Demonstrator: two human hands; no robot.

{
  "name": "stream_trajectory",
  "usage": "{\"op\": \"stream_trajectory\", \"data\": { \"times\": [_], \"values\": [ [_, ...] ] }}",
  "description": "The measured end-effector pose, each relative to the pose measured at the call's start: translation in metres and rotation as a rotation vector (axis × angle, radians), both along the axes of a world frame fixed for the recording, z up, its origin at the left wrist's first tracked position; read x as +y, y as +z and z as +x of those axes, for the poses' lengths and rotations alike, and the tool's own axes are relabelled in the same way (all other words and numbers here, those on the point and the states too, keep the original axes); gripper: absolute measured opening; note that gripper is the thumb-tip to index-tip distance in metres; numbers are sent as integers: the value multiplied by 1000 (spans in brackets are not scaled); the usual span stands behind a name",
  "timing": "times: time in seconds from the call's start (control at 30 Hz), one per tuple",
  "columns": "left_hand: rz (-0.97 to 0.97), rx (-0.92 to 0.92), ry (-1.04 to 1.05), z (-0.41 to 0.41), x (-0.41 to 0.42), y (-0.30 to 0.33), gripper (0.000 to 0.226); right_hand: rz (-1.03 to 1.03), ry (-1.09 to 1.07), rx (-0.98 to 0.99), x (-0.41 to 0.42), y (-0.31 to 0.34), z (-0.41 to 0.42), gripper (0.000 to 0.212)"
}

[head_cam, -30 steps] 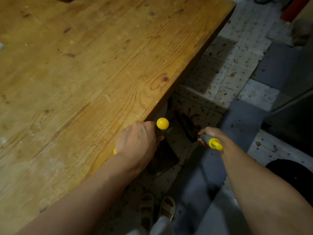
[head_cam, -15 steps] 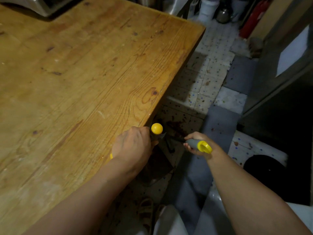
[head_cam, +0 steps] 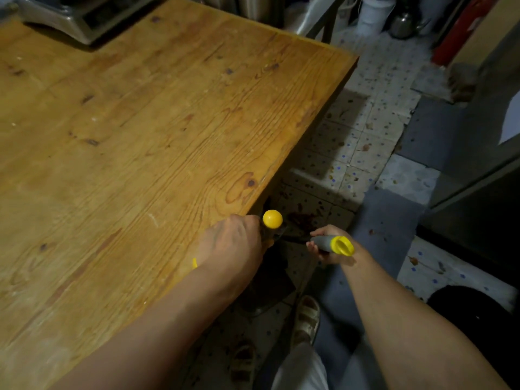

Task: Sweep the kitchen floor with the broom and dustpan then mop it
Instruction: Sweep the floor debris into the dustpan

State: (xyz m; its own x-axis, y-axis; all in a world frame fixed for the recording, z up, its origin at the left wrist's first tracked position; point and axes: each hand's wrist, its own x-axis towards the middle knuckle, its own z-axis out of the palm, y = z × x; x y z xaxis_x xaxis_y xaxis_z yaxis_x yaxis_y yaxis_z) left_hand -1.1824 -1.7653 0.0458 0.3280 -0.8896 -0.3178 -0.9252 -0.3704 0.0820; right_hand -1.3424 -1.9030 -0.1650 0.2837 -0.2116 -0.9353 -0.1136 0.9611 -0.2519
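Below, each hand grips a handle: left hand (head_cam: 230, 246) dustpan handle (head_cam: 272, 219), right hand (head_cam: 327, 244) broom handle (head_cam: 333, 244).

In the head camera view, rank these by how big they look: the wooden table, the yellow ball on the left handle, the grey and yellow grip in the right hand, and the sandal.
1. wooden table
2. sandal
3. grey and yellow grip
4. yellow ball
The sandal is farther from the camera than the grip, so their gap is uncertain.
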Motion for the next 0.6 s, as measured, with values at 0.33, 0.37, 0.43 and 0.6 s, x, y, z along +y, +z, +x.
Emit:
{"op": "stream_trajectory", "data": {
  "times": [0.33, 0.37, 0.43, 0.6],
  "values": [
    [7, -37, 10, -35, -85, -1, 32, -8, 85, 82, -101, -3, -46, 23],
    [4, -43, 15, -39, -92, -2, 32, -22, 94, 94, -110, -1, -50, 22],
    [-1, -46, 26, -45, -106, -3, 31, -43, 119, 115, -126, -1, -57, 20],
    [2, 8, 65, -62, -132, -5, 23, -72, 147, 134, -160, -4, -69, 17]
  ]
}}
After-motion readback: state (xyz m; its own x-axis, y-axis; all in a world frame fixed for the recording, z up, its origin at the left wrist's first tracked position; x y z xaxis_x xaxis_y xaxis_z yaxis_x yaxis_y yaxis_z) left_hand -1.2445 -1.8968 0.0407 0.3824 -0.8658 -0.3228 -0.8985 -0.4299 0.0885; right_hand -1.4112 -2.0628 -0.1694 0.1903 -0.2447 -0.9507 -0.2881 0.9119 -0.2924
